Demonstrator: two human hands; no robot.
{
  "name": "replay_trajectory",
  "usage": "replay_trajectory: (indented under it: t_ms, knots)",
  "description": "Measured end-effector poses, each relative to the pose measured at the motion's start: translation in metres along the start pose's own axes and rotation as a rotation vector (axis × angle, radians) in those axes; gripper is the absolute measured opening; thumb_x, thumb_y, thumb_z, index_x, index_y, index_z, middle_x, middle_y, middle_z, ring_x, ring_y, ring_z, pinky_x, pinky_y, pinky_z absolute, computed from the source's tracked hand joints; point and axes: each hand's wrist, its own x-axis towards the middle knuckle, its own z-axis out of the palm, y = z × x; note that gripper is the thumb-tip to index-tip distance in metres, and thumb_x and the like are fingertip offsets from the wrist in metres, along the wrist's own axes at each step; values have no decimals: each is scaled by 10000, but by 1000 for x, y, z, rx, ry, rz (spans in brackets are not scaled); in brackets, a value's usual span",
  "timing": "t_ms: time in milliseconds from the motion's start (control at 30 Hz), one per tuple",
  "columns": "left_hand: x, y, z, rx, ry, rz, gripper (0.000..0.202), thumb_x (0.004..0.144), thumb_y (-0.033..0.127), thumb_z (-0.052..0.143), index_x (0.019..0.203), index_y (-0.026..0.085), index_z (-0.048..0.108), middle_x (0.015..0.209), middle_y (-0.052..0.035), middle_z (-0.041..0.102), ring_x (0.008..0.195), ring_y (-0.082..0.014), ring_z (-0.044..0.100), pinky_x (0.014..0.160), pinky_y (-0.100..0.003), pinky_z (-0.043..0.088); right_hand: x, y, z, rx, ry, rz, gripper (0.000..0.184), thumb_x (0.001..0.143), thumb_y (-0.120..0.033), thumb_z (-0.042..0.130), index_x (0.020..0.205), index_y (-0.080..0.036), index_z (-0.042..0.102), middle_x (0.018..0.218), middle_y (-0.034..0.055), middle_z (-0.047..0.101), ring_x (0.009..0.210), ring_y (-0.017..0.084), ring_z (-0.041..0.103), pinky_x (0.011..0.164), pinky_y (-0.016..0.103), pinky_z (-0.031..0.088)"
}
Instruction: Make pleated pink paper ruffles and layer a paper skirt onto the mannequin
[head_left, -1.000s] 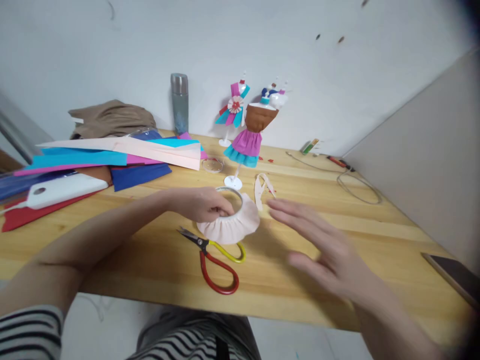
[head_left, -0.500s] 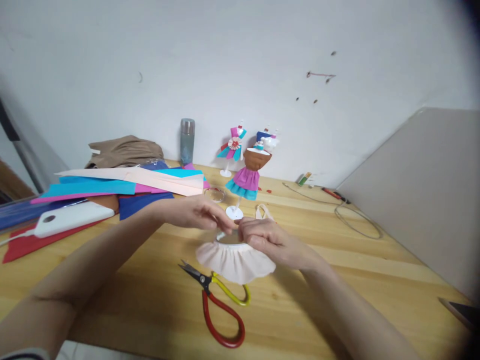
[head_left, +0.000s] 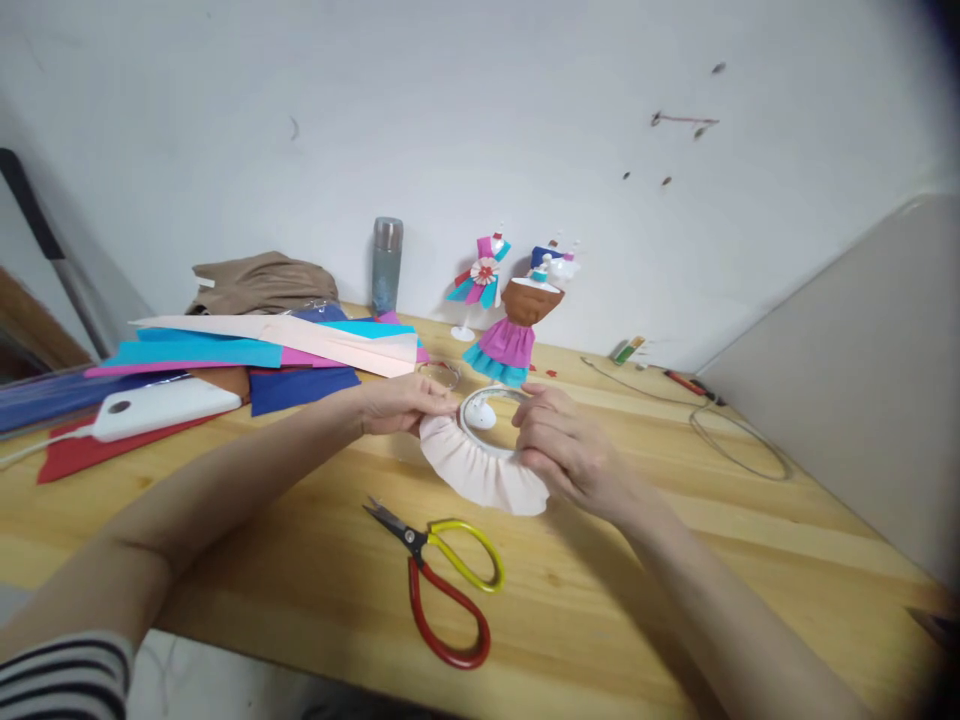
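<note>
A pale pink gathered ruffle (head_left: 484, 475) hangs from the near and left side of a whitish ring (head_left: 469, 432), held up above the table. My left hand (head_left: 405, 403) pinches the ruffle and ring at the left edge, fingers closed. On the opposite side, my right hand (head_left: 574, 445) is wrapped round the ring's right part, its fingers curled and the ruffle's right end below them. Beneath lie scissors (head_left: 411, 540) with one yellow and one red handle, blades slightly apart, pointing left. Behind the ring stands a small dress form (head_left: 506, 345) in brown, magenta and turquoise.
Stacked coloured sheets (head_left: 285, 345) and a white glue-gun-like tool (head_left: 169, 405) lie on the left. A flask (head_left: 387, 268) and brown cloth (head_left: 266, 280) stand at the wall. More dressed forms (head_left: 480, 275) are behind. A thin cable (head_left: 701, 430) curls at right.
The ruffled ring has been lifted and tilted so that its opening faces me. My hands have moved apart to opposite sides of it. The scissors lie uncovered now; the view has shifted slightly.
</note>
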Motion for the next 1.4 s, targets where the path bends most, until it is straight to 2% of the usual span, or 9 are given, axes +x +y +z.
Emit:
replay_trajectory:
  t_ms: [233,367,433,533,633,800,1000,1167,1400]
  knots:
    - [2,-2,-1,-26,34,15,433,588,421,899,815,99,721,765,-42,696,698,-110,618,689,-239,476,-3,5,4,-36,17,17,310,1031,-302,346,797,-215,529,719,37,561,738,191,545,919,440,477]
    - [5,-4,-4,-35,60,73,409,545,368,925,725,104,669,656,-5,654,605,-84,587,625,-217,454,-6,5,7,-71,-10,107,309,1020,-253,365,757,-221,522,640,-5,543,624,155,512,925,407,460]
    - [6,-3,-5,-44,81,109,415,551,379,919,699,104,645,633,4,639,581,-78,581,598,-211,446,-6,4,6,-82,-15,172,351,1019,-235,356,689,-224,474,582,-18,494,568,144,472,788,335,474]
    - [7,-1,-5,-71,99,141,481,504,422,931,710,103,635,660,-1,654,600,-88,603,607,-220,470,-5,3,5,-93,-5,273,395,1017,-251,350,627,-229,408,552,-11,454,539,142,441,573,274,379]
    - [5,0,-4,-63,136,159,494,471,381,947,732,111,625,658,9,656,600,-91,609,614,-223,487,-2,1,3,-74,-36,375,410,1009,-276,340,602,-230,372,535,-16,430,510,133,415,534,268,324]
    - [10,3,-3,104,250,282,318,602,280,855,676,115,594,621,12,640,566,-73,579,585,-201,450,3,0,0,-73,-173,681,411,973,-349,336,579,-234,350,515,-10,455,476,130,407,525,267,295]
    - [35,16,-4,285,432,361,130,655,154,734,664,121,609,590,14,642,549,-76,574,566,-191,414,23,4,-6,-388,-372,968,454,976,-382,395,569,-207,493,576,67,610,531,174,526,523,286,217]
    - [52,23,-7,292,537,413,125,667,108,703,628,124,585,545,31,605,522,-71,543,545,-186,387,38,8,-7,-571,-437,1039,474,998,-406,385,685,-173,654,706,139,704,656,229,643,525,292,199]
    - [66,18,-8,278,642,439,151,697,78,666,595,131,570,545,27,596,536,-78,544,560,-194,402,39,15,3,-565,-441,1094,459,1002,-412,399,766,-164,705,755,150,729,714,251,659,526,297,211]
